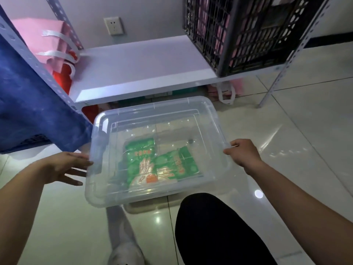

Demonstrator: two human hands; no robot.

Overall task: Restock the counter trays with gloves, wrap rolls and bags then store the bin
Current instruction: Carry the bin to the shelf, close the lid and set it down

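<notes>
- Clear plastic bin (99,131): rectangular, see-through, lidless, held between the two hands in front of the shelving unit and above the tiled floor (305,150). Its far edge lies near the front lip of the white shelf board (137,69).
- Glove packs (141,161): two green printed packets with a hand picture on them, lying flat on the bin's bottom, side by side and touching; the right one sits at a slight angle.
- Left hand (65,167): fingers straight and spread, flat against the bin's left wall, thumb at the rim; it presses rather than grips.
- Right hand (242,152): fingers curled over the bin's right rim, gripping it.
- Black slatted crate (238,35): stands on the right end of the shelf board, pink contents showing through the slats.
- Pink bag (38,35): with white strap handles, on the left end of the same shelf, red material just beside it.
- Blue cloth (28,104): hangs over the left upright of the shelf frame.
- Wall socket (113,25): white, on the wall behind the shelf.
- Under-shelf goods: pink and green items and a white-handled bag (226,92) on the floor beneath the board, too shadowed to name further.
- Dark trouser leg (215,230): the person's own, below the bin at lower right.
</notes>
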